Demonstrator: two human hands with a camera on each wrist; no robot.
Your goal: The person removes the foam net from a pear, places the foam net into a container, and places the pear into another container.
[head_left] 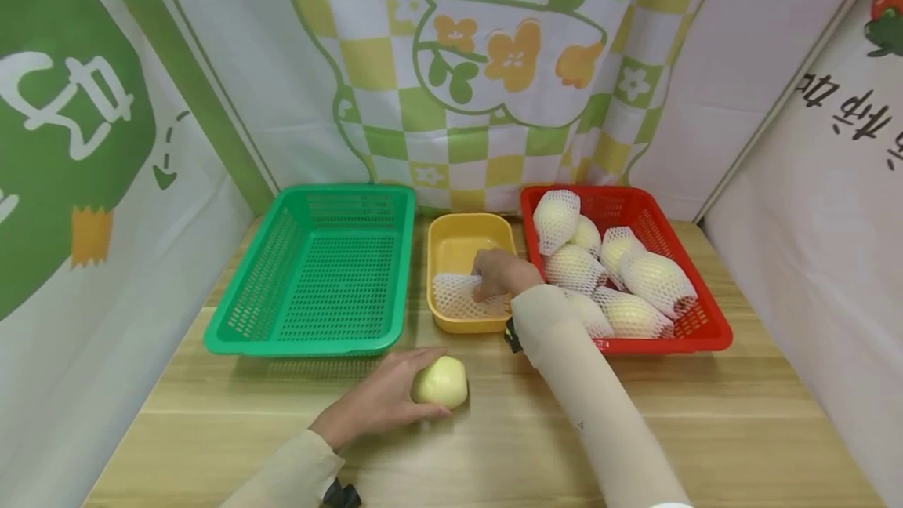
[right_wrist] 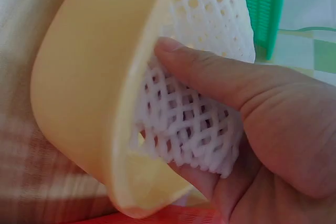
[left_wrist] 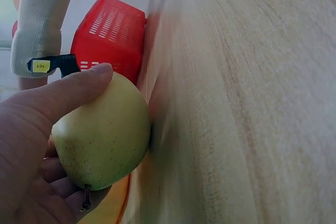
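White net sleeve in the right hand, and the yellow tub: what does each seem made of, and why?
White net sleeve: probably matt plastic foam; thick, puffy strands form open mesh. Yellow tub: likely smooth moulded plastic, faintly glossy; even colour and rounded rim suggest it.

Bright, even light in the head view — wrist views dimmer, the wooden tabletop [right_wrist: 21, 129] blurred.

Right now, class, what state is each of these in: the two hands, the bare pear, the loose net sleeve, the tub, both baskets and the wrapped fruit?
Left hand: holding the bare pear
Bare pear: unwrapped, stem on
Right hand: pinching the net sleeve
Net sleeve: without fruit, partly inside the tub
Yellow tub: upright, lidless
Green basket: upright, mesh floor showing
Red basket: upright, loaded
Wrapped fruit: netted, piled together
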